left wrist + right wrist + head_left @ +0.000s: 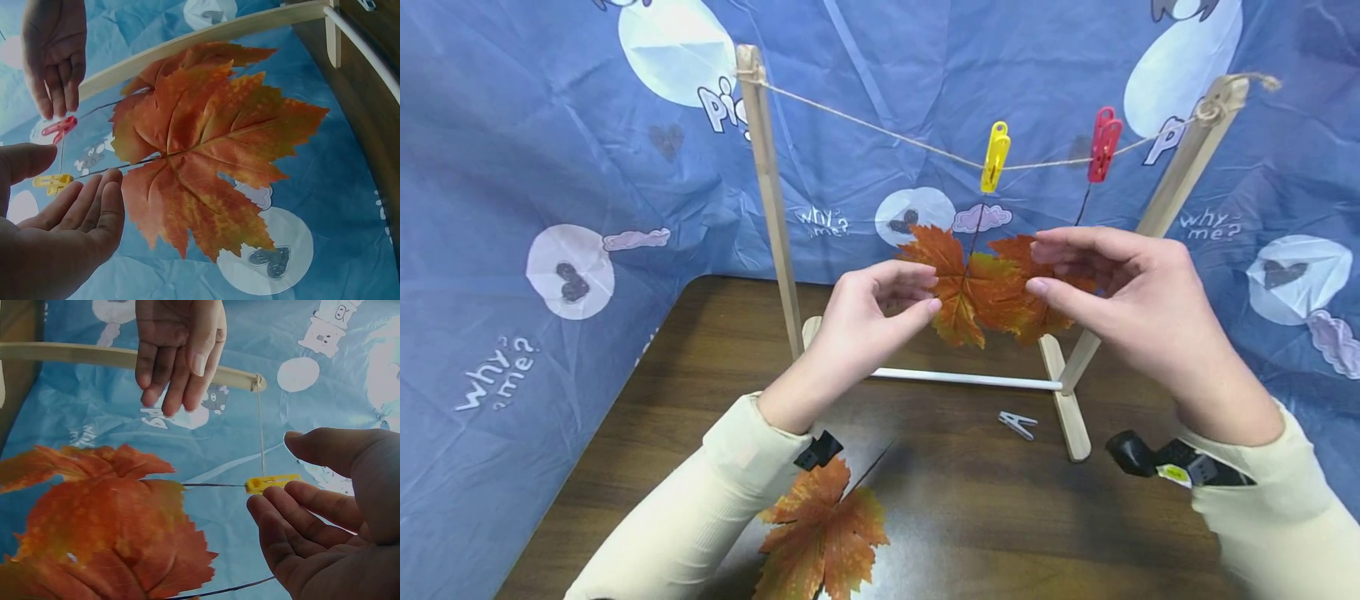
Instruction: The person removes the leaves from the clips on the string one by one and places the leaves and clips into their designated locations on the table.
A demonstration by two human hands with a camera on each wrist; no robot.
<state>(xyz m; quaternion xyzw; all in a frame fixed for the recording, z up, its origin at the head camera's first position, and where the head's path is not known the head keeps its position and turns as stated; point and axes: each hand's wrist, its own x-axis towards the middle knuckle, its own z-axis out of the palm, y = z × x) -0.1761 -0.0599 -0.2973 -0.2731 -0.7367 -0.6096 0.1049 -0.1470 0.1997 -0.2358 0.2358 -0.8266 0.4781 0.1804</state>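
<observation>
Two orange-red maple leaves hang by their dark stems from a string. A yellow clothespin clips the front leaf, and a red clothespin clips the rear leaf, partly covered by the front one and the right hand. My left hand is held up just left of the front leaf, fingers loosely bent with a gap to the thumb and nothing between them. On the other side, my right hand hovers before the rear leaf, thumb and fingers apart, also holding nothing.
Wooden posts carry the string, joined low by a white rod. On the brown table lie a grey clothespin and another maple leaf, partly behind my left sleeve. A blue printed cloth hangs behind.
</observation>
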